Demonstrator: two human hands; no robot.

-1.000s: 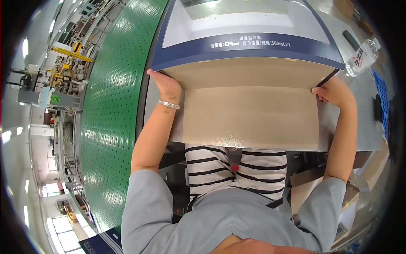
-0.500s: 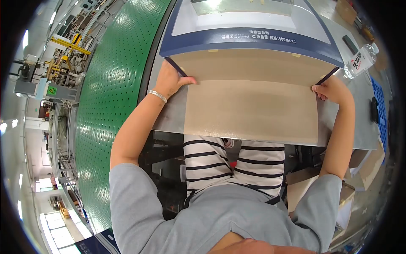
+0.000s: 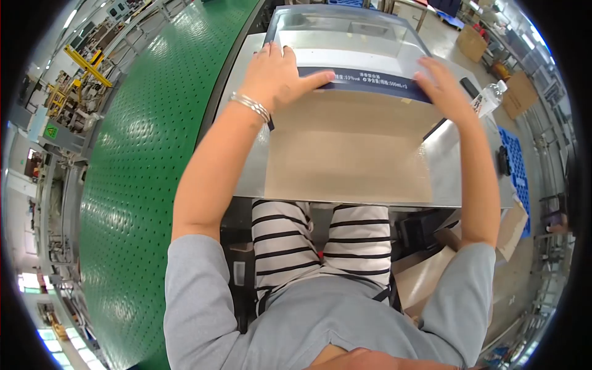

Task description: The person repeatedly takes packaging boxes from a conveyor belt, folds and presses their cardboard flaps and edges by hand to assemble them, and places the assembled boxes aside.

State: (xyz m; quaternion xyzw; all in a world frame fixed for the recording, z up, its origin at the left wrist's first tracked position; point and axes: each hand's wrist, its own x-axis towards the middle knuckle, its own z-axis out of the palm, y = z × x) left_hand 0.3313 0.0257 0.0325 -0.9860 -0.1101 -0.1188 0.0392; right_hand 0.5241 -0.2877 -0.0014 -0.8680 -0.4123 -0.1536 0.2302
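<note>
A blue-edged box (image 3: pixel 370 80) with a clear window and white print stands on the metal table, its tan cardboard flap (image 3: pixel 348 163) spread toward me up to the table's front edge. My left hand (image 3: pixel 279 79) lies over the box's left front corner, fingers spread and thumb along the blue printed edge. Over the right front corner is my right hand (image 3: pixel 441 89), slightly blurred, its fingers apart near the blue edge. Neither hand grips anything.
On the left runs a green perforated surface (image 3: pixel 148 154). A labelled clear bottle (image 3: pixel 489 98) and a dark object (image 3: pixel 470 87) are at the table's right. Farther right are a blue plastic pallet (image 3: pixel 515 166) and cardboard boxes (image 3: pixel 518 94). Open cardboard (image 3: pixel 425 277) lies below the table.
Both hands have left the box's lower side edges and moved up onto its top front corners, fingers opened. The view has shifted, with more of the box's far side showing.
</note>
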